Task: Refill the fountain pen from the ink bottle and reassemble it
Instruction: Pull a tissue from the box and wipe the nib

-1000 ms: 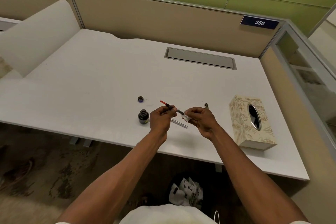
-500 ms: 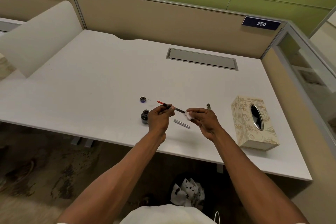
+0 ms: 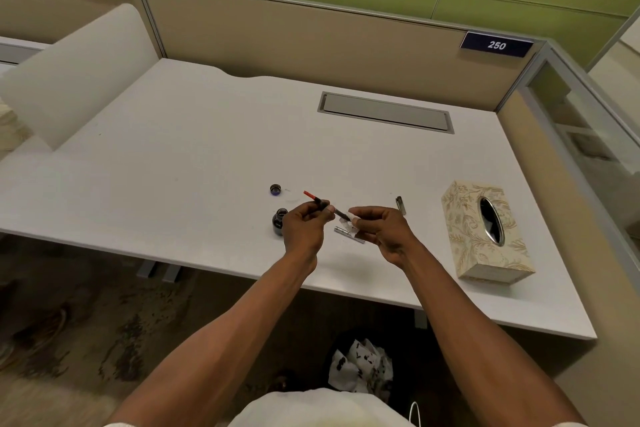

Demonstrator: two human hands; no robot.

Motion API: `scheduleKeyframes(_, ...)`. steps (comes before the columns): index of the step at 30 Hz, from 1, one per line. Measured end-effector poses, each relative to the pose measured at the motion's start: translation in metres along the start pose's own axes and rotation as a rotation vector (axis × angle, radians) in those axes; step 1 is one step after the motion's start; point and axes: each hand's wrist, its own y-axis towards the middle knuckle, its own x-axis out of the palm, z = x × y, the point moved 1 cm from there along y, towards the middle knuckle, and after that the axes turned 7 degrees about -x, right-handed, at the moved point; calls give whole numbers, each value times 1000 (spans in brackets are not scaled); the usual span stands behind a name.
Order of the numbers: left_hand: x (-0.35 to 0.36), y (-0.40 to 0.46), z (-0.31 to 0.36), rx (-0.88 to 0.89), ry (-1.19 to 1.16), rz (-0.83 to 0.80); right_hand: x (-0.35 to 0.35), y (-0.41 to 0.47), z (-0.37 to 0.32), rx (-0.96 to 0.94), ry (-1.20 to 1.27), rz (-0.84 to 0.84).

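Pen section [image 3: 323,205] pinched in left hand [image 3: 304,227]; right hand [image 3: 381,229] grips tissue [image 3: 354,218] at nib

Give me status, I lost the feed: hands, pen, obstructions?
Left hand gripping pen section. Right hand holding tissue at nib. Ink bottle uncapped. Nothing in the way.

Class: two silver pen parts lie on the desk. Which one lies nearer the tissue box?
The short silver cap, beyond the right hand; the longer silver barrel lies between the hands.

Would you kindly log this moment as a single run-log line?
left hand: holds pen section | right hand: tissue at nib | ink bottle: open on desk | barrel: on desk
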Motion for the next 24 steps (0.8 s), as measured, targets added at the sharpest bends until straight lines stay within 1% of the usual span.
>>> scheduleKeyframes(4, -3, -1, 2, 38, 38, 8, 5, -2, 0, -10, -20, -2)
scheduleKeyframes(8, -6, -1, 1, 38, 42, 27, 7, -4, 3, 11, -61, -19)
scheduleKeyframes(13, -8, -3, 3, 25, 18, 35, 11, -8, 5, 39, 177, 18)
scheduleKeyframes(15, -9, -3, 3, 25, 18, 36, 12, -8, 8, 57, 228, 16)
scheduleKeyframes(19, -11, -2, 3, 7, 20, 27, 16, -8, 13, 23, 167, -8)
scheduleKeyframes(24, -14, -1, 2, 0, 33, 8, 18, -10, 13, -20, -12, 47)
